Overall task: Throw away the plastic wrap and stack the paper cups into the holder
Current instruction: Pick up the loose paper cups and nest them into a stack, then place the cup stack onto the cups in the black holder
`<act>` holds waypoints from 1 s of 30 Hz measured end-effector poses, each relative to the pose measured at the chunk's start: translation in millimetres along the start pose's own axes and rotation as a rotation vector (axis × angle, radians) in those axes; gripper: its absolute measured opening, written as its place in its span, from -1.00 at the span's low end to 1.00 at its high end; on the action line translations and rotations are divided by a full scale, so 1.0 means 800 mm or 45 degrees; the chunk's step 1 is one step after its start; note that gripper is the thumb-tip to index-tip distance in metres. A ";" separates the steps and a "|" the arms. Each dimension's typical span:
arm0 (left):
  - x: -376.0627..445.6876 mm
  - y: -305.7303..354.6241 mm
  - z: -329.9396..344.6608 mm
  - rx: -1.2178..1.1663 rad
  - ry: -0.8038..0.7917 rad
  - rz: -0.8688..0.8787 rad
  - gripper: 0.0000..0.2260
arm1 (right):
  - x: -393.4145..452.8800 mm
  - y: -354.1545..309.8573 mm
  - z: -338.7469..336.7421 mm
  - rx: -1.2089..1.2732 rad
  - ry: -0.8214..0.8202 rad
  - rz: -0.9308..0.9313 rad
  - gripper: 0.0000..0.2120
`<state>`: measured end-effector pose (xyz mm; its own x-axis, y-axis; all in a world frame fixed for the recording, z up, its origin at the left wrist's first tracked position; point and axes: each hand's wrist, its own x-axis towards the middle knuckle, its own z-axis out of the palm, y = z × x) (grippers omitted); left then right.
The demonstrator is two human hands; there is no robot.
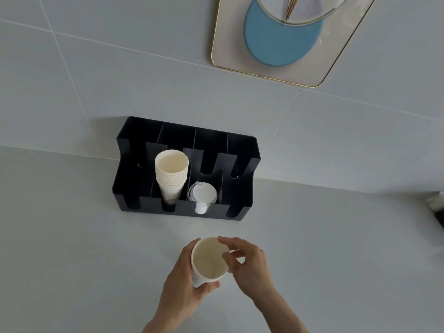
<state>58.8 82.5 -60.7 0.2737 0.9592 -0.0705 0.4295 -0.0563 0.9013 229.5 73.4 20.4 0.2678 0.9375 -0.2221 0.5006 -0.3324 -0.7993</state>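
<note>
A black cup holder (242, 164) with several slotted compartments stands against the wall. A stack of several white paper cups (171, 173) leans in its second compartment from the left. White plastic lids (202, 195) lie in the third. Near the counter's front, my left hand (182, 282) wraps around the side of a white paper cup (208, 260), mouth up. My right hand (247, 263) pinches the cup's right rim with thumb and fingertips. I cannot tell if it is one cup or nested ones. No plastic wrap is in view.
The pale grey counter (84, 236) meets a white tiled wall. A gold-framed picture (230, 49) with a blue disc hangs at the upper right. A dark and white object (436, 204) pokes in at the right edge.
</note>
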 end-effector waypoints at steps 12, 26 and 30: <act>-0.003 -0.009 -0.035 0.081 -0.235 -0.268 -0.11 | -0.003 0.004 -0.011 0.468 -0.132 0.402 -0.65; 0.044 0.063 -0.115 -0.289 -0.290 -0.809 -0.65 | 0.008 -0.020 -0.044 0.394 -0.373 0.628 -0.64; 0.046 0.080 -0.099 -0.290 -0.379 -0.802 -0.66 | 0.007 -0.024 -0.041 0.394 -0.397 0.603 -0.74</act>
<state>28.6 136.3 28.3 0.2700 0.6732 -0.6884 0.4020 0.5709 0.7159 248.5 81.6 52.5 0.1265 0.6978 -0.7051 0.1140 -0.7163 -0.6884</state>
